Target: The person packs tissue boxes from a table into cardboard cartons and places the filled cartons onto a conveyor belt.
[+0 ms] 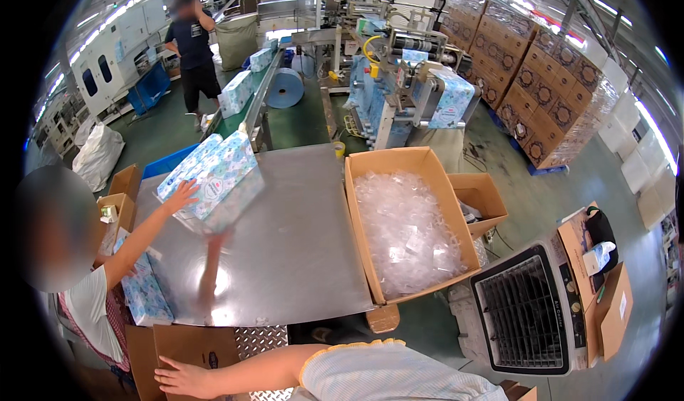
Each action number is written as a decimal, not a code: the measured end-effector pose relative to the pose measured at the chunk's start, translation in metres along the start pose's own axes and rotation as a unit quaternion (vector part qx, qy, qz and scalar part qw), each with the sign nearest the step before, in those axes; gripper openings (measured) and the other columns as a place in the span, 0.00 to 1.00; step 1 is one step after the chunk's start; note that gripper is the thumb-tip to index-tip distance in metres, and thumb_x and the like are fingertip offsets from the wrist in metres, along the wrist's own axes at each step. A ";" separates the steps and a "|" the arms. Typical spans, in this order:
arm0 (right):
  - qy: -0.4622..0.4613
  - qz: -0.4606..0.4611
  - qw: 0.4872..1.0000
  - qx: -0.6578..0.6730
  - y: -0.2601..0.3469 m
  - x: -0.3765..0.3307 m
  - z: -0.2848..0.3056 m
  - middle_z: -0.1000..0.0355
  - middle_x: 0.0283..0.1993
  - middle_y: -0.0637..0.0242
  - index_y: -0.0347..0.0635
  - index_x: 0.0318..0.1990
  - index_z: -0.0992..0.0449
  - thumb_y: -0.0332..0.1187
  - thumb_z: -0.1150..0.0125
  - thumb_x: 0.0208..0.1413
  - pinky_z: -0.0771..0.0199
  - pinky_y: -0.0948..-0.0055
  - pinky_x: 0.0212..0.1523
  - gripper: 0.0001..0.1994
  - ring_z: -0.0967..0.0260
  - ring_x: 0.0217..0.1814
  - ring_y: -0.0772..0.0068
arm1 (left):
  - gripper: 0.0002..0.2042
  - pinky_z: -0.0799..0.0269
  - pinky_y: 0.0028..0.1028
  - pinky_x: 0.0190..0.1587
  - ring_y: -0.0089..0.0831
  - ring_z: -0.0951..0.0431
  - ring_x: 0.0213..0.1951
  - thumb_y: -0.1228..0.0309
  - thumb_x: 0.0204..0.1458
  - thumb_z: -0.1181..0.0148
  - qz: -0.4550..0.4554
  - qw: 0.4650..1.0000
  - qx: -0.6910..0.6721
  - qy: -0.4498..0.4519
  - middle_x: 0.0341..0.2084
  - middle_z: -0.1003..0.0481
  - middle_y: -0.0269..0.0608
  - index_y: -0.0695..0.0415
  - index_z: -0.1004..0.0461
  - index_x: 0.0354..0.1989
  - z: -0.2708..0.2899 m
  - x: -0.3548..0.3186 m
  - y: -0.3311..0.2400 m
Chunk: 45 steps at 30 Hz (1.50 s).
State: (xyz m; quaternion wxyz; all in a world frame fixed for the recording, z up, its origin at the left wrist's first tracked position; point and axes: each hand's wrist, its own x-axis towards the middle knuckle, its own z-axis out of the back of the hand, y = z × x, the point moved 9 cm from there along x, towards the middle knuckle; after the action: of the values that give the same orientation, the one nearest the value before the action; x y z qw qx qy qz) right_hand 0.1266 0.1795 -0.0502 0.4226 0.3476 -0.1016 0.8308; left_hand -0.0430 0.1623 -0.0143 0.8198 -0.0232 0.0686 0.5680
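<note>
My left hand (187, 379) reaches left along the lower edge, fingers spread against the brown panels of an open cardboard carton (196, 347). It holds nothing. My right hand is out of the picture. Beyond the carton, a steel-topped table (299, 223) carries blue-and-white floral soft packs (221, 176), apparently of tissues. A co-worker at the left lays one hand (182, 196) on these packs. Below them, another floral pack (146, 290) lies at the table's left edge, with the co-worker's other arm close to it.
A large carton of clear plastic pieces (406, 230) stands right of the table. An air cooler (524, 312) is at the lower right. A conveyor (260, 91) with packs leads in from the back. Stacked wrapped cartons (548, 95) stand at the far right. Another person (192, 45) stands behind.
</note>
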 end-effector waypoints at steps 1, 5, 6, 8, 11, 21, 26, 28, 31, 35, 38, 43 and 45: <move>0.000 0.005 1.000 -0.024 0.004 -0.004 0.004 0.53 0.80 0.58 0.45 0.73 0.44 0.41 0.49 0.60 0.85 0.28 0.76 0.34 0.66 0.84 0.59 | 0.36 0.34 0.42 0.64 0.56 0.32 0.63 0.54 0.57 0.39 -0.002 1.000 -0.002 0.001 0.63 0.34 0.64 0.65 0.40 0.68 -0.001 0.005 -0.005; -0.154 0.068 0.985 0.037 0.005 -0.031 0.050 0.34 0.70 0.55 0.42 0.71 0.39 0.34 0.61 0.68 0.47 0.38 0.72 0.25 0.38 0.73 0.57 | 0.34 0.33 0.41 0.63 0.56 0.31 0.62 0.55 0.58 0.39 -0.017 1.000 -0.003 0.006 0.62 0.33 0.64 0.65 0.39 0.67 0.000 0.026 -0.028; -0.127 0.089 0.984 -0.089 0.012 -0.037 0.049 0.35 0.71 0.56 0.42 0.69 0.37 0.33 0.70 0.70 0.54 0.29 0.73 0.24 0.43 0.77 0.59 | 0.34 0.33 0.41 0.63 0.56 0.31 0.62 0.56 0.58 0.39 -0.021 1.000 -0.003 0.006 0.62 0.33 0.64 0.65 0.38 0.67 0.000 0.032 -0.034; -0.150 0.105 0.980 -0.080 0.013 -0.042 0.051 0.32 0.68 0.55 0.41 0.66 0.33 0.33 0.66 0.69 0.53 0.31 0.73 0.22 0.39 0.74 0.57 | 0.33 0.32 0.41 0.63 0.55 0.31 0.61 0.57 0.58 0.40 -0.028 1.000 -0.001 0.003 0.62 0.33 0.64 0.65 0.38 0.67 0.005 0.038 -0.043; -0.143 0.085 0.985 0.053 0.012 -0.034 0.077 0.29 0.40 0.59 0.45 0.33 0.26 0.37 0.49 0.60 0.33 0.43 0.59 0.08 0.30 0.43 0.55 | 0.32 0.32 0.40 0.62 0.55 0.30 0.61 0.58 0.59 0.40 -0.037 0.999 -0.001 0.004 0.61 0.32 0.63 0.66 0.37 0.66 0.005 0.051 -0.055; -0.149 0.087 0.968 0.181 0.002 -0.024 0.103 0.27 0.34 0.63 0.49 0.27 0.25 0.37 0.43 0.44 0.35 0.44 0.54 0.05 0.31 0.46 0.55 | 0.27 0.30 0.38 0.60 0.53 0.28 0.59 0.62 0.61 0.42 -0.013 1.000 -0.008 0.003 0.60 0.30 0.62 0.66 0.35 0.64 0.001 0.062 -0.064; -0.025 0.231 0.944 0.234 0.004 -0.008 0.129 0.24 0.35 0.72 0.55 0.28 0.21 0.34 0.43 0.48 0.55 0.21 0.66 0.04 0.30 0.53 0.61 | 0.25 0.30 0.37 0.60 0.53 0.28 0.58 0.64 0.62 0.43 0.061 0.998 -0.019 -0.010 0.59 0.29 0.62 0.67 0.34 0.63 -0.001 0.022 -0.045; 0.048 0.248 0.931 0.263 -0.021 -0.002 0.141 0.24 0.37 0.72 0.55 0.29 0.20 0.34 0.43 0.49 0.55 0.16 0.63 0.05 0.30 0.52 0.59 | 0.24 0.29 0.37 0.59 0.52 0.27 0.57 0.65 0.62 0.43 0.085 0.996 -0.027 -0.028 0.58 0.28 0.62 0.67 0.33 0.63 0.001 0.012 -0.040; 0.238 0.284 0.896 0.243 -0.045 0.001 0.073 0.22 0.43 0.68 0.52 0.29 0.19 0.36 0.43 0.52 0.54 0.12 0.58 0.06 0.29 0.51 0.54 | 0.23 0.29 0.36 0.59 0.52 0.27 0.57 0.66 0.63 0.44 0.097 0.993 -0.036 -0.059 0.58 0.28 0.61 0.67 0.32 0.62 0.007 0.012 -0.046; 0.368 0.312 0.844 0.236 0.008 -0.056 0.021 0.22 0.53 0.58 0.47 0.34 0.16 0.40 0.41 0.53 0.49 0.13 0.57 0.11 0.27 0.54 0.53 | 0.21 0.28 0.35 0.58 0.51 0.26 0.56 0.68 0.64 0.44 0.217 0.975 -0.054 -0.022 0.57 0.27 0.61 0.67 0.31 0.61 -0.007 -0.045 -0.028; 0.458 0.312 0.794 0.249 0.029 -0.121 -0.018 0.23 0.53 0.56 0.45 0.39 0.17 0.40 0.38 0.49 0.49 0.19 0.61 0.13 0.29 0.57 0.50 | 0.28 0.27 0.38 0.54 0.47 0.22 0.48 0.49 0.67 0.51 0.318 0.892 -0.267 0.180 0.56 0.25 0.57 0.67 0.26 0.55 -0.080 -0.062 -0.033; 0.622 0.274 0.712 0.179 -0.017 -0.217 -0.095 0.25 0.54 0.52 0.43 0.46 0.20 0.41 0.32 0.41 0.49 0.29 0.68 0.22 0.33 0.62 0.46 | 0.42 0.42 0.56 0.68 0.52 0.45 0.72 0.46 0.59 0.41 -0.102 0.992 -0.005 0.071 0.73 0.46 0.55 0.51 0.50 0.76 -0.104 -0.063 -0.164; 0.577 0.286 0.741 0.191 -0.017 -0.181 -0.087 0.26 0.54 0.51 0.42 0.49 0.21 0.41 0.30 0.38 0.48 0.34 0.71 0.27 0.35 0.64 0.44 | 0.50 0.54 0.66 0.69 0.51 0.56 0.76 0.39 0.55 0.40 -0.123 0.980 0.020 0.154 0.78 0.60 0.50 0.47 0.61 0.78 -0.153 -0.066 -0.160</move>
State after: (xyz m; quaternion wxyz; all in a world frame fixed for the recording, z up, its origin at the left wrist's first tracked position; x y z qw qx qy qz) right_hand 0.1689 0.1161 -0.2364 0.0676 -0.1704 0.2281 0.9562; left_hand 0.0708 0.0270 -0.1628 0.8633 -0.1024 0.2020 0.4510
